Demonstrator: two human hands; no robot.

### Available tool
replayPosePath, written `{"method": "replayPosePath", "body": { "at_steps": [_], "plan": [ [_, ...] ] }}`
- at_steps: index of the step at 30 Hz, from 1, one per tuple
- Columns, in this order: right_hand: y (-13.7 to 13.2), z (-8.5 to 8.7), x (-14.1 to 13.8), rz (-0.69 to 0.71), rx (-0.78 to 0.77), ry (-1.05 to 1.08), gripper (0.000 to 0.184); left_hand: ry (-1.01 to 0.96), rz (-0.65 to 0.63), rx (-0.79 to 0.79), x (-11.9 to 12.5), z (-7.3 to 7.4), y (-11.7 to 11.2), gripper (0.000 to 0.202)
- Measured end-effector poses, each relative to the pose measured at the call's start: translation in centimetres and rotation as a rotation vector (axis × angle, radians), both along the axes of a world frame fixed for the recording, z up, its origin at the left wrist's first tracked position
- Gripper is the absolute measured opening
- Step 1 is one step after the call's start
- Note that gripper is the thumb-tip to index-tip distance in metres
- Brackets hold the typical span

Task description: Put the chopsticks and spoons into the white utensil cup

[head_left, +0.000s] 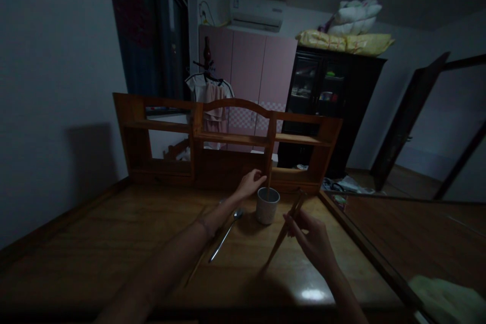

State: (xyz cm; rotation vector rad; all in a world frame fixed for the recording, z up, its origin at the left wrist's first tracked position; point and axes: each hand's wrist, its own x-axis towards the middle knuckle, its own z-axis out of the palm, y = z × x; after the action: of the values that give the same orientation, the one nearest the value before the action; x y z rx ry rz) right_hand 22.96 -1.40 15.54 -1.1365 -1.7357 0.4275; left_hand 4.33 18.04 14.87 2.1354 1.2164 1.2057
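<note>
A small white cup [267, 206] stands on the wooden desk [114, 243] near its back shelf unit. My left hand [250, 183] is pinched on a wooden chopstick [268, 182] that stands upright in the cup. My right hand [309, 237] is closed round a pair of wooden chopsticks [285, 230], which slant from near the cup down toward the desk. A metal spoon [226, 235] lies on the desk left of the cup, beside my left forearm. Another chopstick [196, 267] seems to lie near the spoon, partly hidden by the arm.
A wooden shelf unit [228, 136] runs along the back of the desk. Behind it are a pink wardrobe [261, 71], hanging clothes [210, 93] and a dark cabinet [330, 106] with bundles on top. A second wooden surface [417, 233] adjoins on the right. The room is dim.
</note>
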Motion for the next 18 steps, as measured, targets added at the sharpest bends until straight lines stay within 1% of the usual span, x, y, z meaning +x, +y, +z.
{"method": "replayPosePath", "body": {
  "at_steps": [2,3,5,7,9,10,12,14,15,16,17,18],
  "plan": [
    [-0.1,0.1,0.0,0.008,0.002,-0.007,0.022,-0.078,-0.084,-0.006,2.1,0.9,1.1,0.033],
    [-0.1,0.1,0.0,0.012,0.001,-0.010,0.022,-0.105,-0.130,-0.013,3.1,1.2,1.5,0.032],
    [-0.1,0.2,0.0,0.015,-0.003,-0.012,0.022,-0.152,-0.213,-0.034,4.5,1.8,2.0,0.022],
    [-0.1,0.2,0.0,0.017,-0.009,-0.005,0.023,-0.213,-0.260,-0.045,5.0,2.6,2.0,0.012],
    [-0.2,0.3,0.0,0.024,-0.009,0.008,0.025,-0.298,-0.271,-0.034,4.4,4.2,1.8,0.012],
    [-0.2,0.5,0.1,0.031,-0.009,0.013,0.026,-0.343,-0.271,-0.022,3.5,5.3,1.5,0.013],
    [-0.2,1.0,0.5,0.053,-0.012,0.022,0.028,-0.427,-0.275,0.005,0.6,7.9,0.8,0.017],
    [0.0,1.7,1.1,0.079,-0.022,0.037,0.028,-0.480,-0.275,0.032,-3.8,10.2,-0.4,0.020],
    [0.2,2.2,1.4,0.100,-0.032,0.050,0.028,-0.489,-0.270,0.034,-6.4,10.9,-1.0,0.021],
    [0.5,2.8,1.7,0.130,-0.045,0.070,0.028,-0.455,-0.260,-0.007,-9.2,11.2,-1.7,0.022],
    [0.9,3.3,2.1,0.169,-0.062,0.096,0.029,-0.403,-0.232,-0.082,-11.9,11.0,-2.2,0.024],
    [1.5,3.9,2.3,0.214,-0.081,0.124,0.030,-0.342,-0.197,-0.193,-14.6,10.2,-2.7,0.027]
  ]
}}
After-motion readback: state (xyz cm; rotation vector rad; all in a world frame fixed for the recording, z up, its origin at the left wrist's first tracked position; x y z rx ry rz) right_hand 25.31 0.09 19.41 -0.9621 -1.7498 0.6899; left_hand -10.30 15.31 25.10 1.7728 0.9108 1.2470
